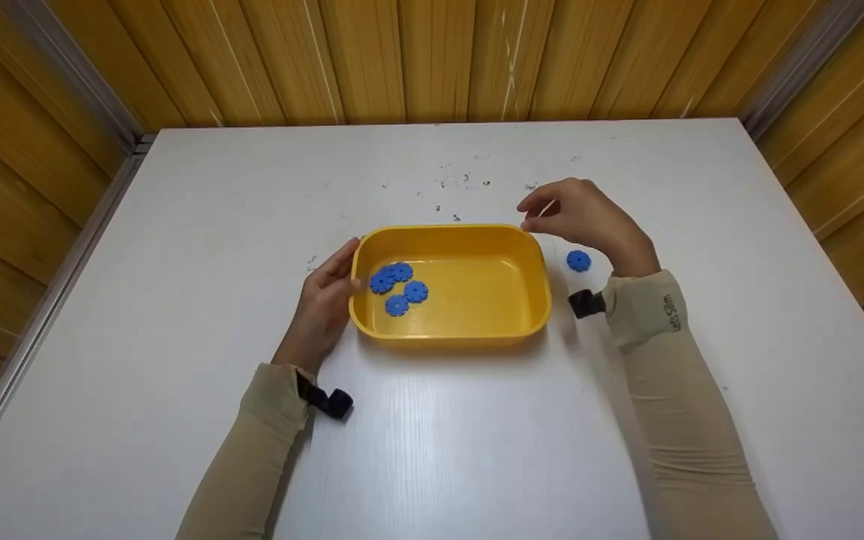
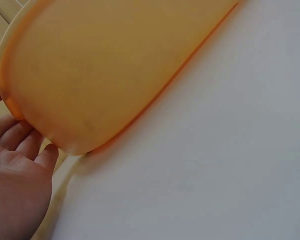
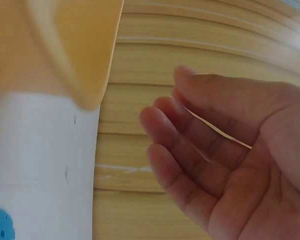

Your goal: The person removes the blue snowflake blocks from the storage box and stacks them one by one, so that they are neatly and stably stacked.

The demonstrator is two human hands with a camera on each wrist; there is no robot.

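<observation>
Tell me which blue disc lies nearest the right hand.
The lone blue disc on the white table; the others all lie inside the yellow tray.

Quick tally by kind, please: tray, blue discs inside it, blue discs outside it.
Tray: 1
Discs inside: 5, as best I can tell, since some overlap
Disc outside: 1
Total: 7, subject to that overlap

Head view looks dn; wrist views nr tub (image 1: 469,300).
</observation>
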